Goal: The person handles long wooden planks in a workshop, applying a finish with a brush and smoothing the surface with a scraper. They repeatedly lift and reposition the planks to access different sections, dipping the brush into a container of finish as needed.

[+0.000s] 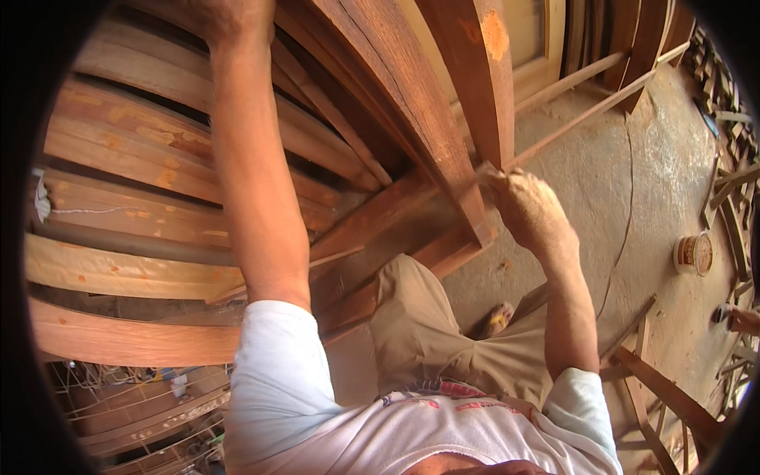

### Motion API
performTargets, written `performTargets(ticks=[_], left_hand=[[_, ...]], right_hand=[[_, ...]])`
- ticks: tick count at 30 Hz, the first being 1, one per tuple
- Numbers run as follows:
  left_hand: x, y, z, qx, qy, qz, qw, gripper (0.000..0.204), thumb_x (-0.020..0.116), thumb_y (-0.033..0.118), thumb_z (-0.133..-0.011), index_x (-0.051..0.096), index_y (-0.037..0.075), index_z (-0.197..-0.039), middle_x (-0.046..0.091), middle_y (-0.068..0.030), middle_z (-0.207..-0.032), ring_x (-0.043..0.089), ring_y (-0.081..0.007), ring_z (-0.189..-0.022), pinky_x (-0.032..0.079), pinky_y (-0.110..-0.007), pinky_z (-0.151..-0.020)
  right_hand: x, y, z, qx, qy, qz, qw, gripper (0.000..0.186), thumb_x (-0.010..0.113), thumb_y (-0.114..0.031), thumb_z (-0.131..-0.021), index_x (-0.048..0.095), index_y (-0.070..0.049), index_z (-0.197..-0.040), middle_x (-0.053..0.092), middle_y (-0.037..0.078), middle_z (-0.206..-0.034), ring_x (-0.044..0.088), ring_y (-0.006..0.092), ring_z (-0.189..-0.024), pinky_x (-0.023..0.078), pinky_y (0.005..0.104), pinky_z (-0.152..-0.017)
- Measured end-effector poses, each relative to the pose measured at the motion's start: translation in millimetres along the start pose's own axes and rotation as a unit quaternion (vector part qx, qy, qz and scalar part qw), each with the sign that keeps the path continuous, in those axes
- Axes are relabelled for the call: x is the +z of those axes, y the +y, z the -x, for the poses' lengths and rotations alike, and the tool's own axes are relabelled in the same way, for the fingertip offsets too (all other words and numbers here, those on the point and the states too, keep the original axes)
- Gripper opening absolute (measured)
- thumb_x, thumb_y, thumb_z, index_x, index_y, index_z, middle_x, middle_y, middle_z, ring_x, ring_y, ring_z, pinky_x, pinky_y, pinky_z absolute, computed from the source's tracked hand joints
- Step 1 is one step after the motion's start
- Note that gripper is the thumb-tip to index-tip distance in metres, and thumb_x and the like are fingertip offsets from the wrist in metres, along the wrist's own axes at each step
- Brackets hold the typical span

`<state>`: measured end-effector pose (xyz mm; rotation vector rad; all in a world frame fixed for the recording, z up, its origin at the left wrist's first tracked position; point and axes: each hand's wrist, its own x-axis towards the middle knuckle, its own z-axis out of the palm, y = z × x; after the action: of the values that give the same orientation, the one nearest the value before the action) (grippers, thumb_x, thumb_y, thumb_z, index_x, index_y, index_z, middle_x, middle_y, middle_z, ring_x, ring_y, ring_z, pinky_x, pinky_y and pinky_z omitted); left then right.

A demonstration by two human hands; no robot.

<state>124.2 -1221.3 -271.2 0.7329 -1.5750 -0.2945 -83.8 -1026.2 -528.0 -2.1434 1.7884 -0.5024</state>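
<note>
My left hand (pixel 237 14) reaches to the far edge of the view, over the wooden pieces. Its fingers are cut off there, so what it touches is hidden. Curled fingers show on my right hand (pixel 524 202), beside the lower end of a long brown wooden beam (pixel 408 99). Something pale and blurred sits at those fingertips, too smeared to name. A second upright wooden beam (pixel 491 95), with a light orange patch, comes down just beyond my right hand.
Several long planks (pixel 142 158) lie stacked to my left, above a wire rack (pixel 150 412). A round tub (pixel 693 254) stands on the concrete floor (pixel 586 198) to the right. Wood scraps (pixel 732 182) pile along the right edge, where another person's hand (pixel 742 320) shows.
</note>
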Motion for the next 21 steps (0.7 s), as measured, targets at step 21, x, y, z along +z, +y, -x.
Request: performTargets(ticks=[21], left_hand=[[-16,-47,17,-0.182,-0.004,-0.168,0.969,0.061,0.029,0.040,-0.111,0.059,-0.010,-0.126,0.065,-0.0394,-0.118,0.060,-0.0538,-0.116,0.050,-0.058,-0.099]], right_hand=[[-247,-180,167,0.351,-0.097,-0.254,0.896,0.038,0.051,-0.005,-0.097,0.060,-0.003,-0.133,0.069,0.025,-0.116,0.067,0.0423,-0.109,0.054,0.0508,-0.093]])
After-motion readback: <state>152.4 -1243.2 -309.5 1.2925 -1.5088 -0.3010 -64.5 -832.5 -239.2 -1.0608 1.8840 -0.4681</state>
